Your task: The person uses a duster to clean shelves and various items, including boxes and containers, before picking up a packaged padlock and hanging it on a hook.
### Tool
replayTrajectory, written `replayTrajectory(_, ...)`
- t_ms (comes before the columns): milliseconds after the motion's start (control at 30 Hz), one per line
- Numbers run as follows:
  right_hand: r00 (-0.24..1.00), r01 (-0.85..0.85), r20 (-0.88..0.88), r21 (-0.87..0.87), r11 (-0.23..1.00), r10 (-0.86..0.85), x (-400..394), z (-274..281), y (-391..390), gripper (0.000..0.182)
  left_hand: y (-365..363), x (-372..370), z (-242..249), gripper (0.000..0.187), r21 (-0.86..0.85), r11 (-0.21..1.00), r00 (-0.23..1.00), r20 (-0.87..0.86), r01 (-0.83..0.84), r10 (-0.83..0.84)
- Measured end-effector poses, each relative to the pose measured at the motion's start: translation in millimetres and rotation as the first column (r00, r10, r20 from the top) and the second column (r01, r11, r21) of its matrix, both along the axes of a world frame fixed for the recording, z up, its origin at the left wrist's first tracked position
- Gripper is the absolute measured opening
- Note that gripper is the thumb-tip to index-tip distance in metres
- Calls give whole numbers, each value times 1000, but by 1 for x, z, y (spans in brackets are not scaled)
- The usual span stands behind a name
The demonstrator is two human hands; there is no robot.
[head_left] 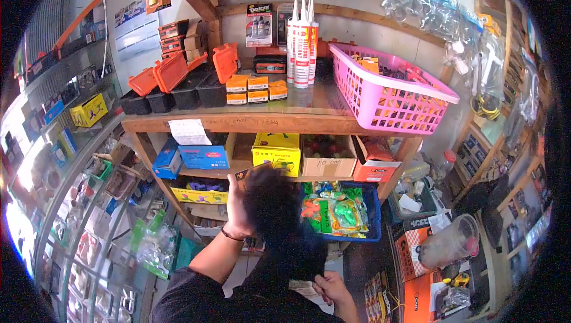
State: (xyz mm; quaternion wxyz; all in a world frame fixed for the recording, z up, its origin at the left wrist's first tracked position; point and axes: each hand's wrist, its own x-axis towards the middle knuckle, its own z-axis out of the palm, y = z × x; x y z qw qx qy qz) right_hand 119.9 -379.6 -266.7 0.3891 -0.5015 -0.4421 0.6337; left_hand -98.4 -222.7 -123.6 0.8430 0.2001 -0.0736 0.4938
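My left hand [237, 215], with a dark band at the wrist, is raised before the lower shelves. Its thumb and fingers are closed on an orange-and-black box [252, 175]. A soft, fuzzy black thing [282, 222] covers part of that box and hangs down in front of me. My right hand [334, 287] is low down, fingers closed, close to the black thing's lower end. A pale flat piece [305, 288] shows beside those fingers. I cannot tell what exactly they hold.
Silicone sealant tubes [302, 55], small orange boxes [257, 90] and a pink basket [392, 100] stand on the upper shelf [250, 122]. Below are a yellow box [276, 152], a carton [328, 162] and a blue tray [373, 213] of colourful packets. Glass cases [65, 234] line the left.
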Motion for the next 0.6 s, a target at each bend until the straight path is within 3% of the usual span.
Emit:
replayTrajectory(33, 999, -40, -8, -69, 997, 39, 0, -2, -1, 36, -6, 4, 7, 99, -204, 976, 992, 84, -79, 98)
replayTrajectory(67, 997, -80, -22, -138, 987, 78, -1, -4, -2, 36, -7, 7, 5, 95, -174, 967, 981, -70, -188, 178)
replayTrajectory(100, 996, -87, -26, -150, 985, 84, -1, -7, -3, 36, -3, 3, -3, 95, -186, 963, 980, -75, -195, 183)
replayTrajectory(133, 988, -151, 9, -146, 978, 154, 0, -8, -4, 37, 4, -2, -15, 92, 145, 989, 998, -59, -24, 33)
replayTrajectory(167, 974, -216, 44, -143, 966, 224, -2, -6, -4, 37, 3, -6, -18, 89, 458, 877, 989, -92, 145, -115)
replayTrajectory(200, 987, -89, -141, -109, 990, 73, -12, 16, -7, 38, -4, -11, -22, 87, 270, 962, 999, -26, 28, -22)
replayTrajectory(233, 987, -101, -139, -122, 987, 84, -11, 3, -8, 38, -15, -15, -25, 86, 63, 994, 996, 23, -88, 87)
replayTrajectory(300, 980, -64, -188, 0, 998, 62, -4, -30, -8, 39, -34, -13, -2, 86, -67, 998, 995, 104, 14, -7)
replayTrajectory(333, 961, -221, -174, -15, 975, 215, 4, -35, -9, 35, -34, -20, -11, 85, -79, 994, 995, -64, -79, 74)
replayTrajectory(367, 959, -229, -175, -26, 973, 222, 2, -23, -12, 35, -27, -24, -22, 85, -91, 992, 995, -63, -87, 82)
replayTrajectory(400, 957, -286, -84, -97, 953, 278, 1, -2, -13, 34, -18, -27, -31, 83, 170, 985, 999, -53, 9, 0)
replayTrajectory(433, 941, -332, 7, -168, 928, 338, 1, 10, -14, 33, -13, -29, -38, 82, 424, 900, 995, -65, 101, -81)
replayTrajectory(500, 959, -279, -73, -110, 954, 272, 2, 0, -15, 33, -37, -25, -13, 86, 408, 910, 997, -45, 80, -67)
replayTrajectory(533, 966, -212, -164, -62, 975, 200, 2, -8, -18, 33, -44, -23, -11, 91, 157, 972, 955, -212, -175, 206)
replayTrajectory(567, 965, -216, -165, -65, 974, 203, 2, -19, -18, 33, -49, -21, -11, 96, -53, 887, 812, -430, -459, 394)
replayTrajectory(600, 956, -267, -145, -68, 961, 255, -1, -31, -18, 35, -40, -26, -23, 102, -284, 911, 954, -113, -298, 277)
